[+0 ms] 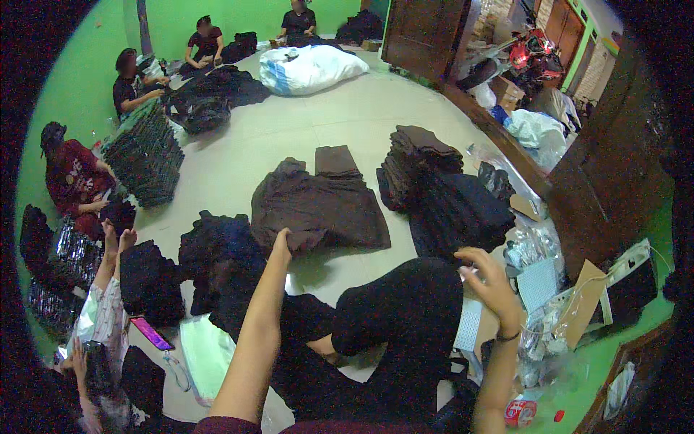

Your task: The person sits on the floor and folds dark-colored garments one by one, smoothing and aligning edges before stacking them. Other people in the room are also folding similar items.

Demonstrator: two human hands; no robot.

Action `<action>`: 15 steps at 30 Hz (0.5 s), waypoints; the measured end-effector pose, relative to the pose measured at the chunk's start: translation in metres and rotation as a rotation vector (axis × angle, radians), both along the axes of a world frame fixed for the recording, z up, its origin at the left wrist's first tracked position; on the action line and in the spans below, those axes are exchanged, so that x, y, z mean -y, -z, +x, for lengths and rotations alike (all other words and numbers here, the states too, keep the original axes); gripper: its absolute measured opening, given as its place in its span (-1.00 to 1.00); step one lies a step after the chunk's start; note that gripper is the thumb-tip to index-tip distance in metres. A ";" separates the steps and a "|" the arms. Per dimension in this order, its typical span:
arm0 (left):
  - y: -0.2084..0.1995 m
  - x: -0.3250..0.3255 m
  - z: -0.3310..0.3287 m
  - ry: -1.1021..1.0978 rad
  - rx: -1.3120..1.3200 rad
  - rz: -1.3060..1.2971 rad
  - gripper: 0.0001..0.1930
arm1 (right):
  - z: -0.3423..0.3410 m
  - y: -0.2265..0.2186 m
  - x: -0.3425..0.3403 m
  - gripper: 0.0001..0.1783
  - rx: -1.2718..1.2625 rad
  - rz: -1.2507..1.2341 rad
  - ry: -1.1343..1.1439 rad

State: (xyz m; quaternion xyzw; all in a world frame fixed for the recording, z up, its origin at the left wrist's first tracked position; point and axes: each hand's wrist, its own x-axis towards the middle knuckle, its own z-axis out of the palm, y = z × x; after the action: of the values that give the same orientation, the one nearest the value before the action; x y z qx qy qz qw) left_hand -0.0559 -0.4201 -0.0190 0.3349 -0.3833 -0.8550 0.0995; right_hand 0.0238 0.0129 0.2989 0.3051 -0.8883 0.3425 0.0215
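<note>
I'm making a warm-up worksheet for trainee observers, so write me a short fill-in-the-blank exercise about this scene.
1. The person's ____ hand touches the dark brown cloth garment.
2. The large, bulging white sack on the floor has ____ stripes at one end.
3. The painted wall at the far end of the room is ____.
4. The thin dark band circles the person's ____ wrist.

Missing words: left; blue; green; right.
</note>
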 end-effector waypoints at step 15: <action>-0.074 -0.029 0.034 -0.096 0.037 0.422 -0.57 | -0.109 0.254 0.206 0.02 -0.256 0.426 0.040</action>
State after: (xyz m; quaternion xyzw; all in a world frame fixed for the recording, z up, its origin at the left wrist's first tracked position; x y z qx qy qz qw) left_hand -0.0216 -0.3906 0.0550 0.3818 -0.1810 -0.9043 0.0610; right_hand -0.0853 -0.1927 0.0447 0.3260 -0.9364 0.1058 0.0757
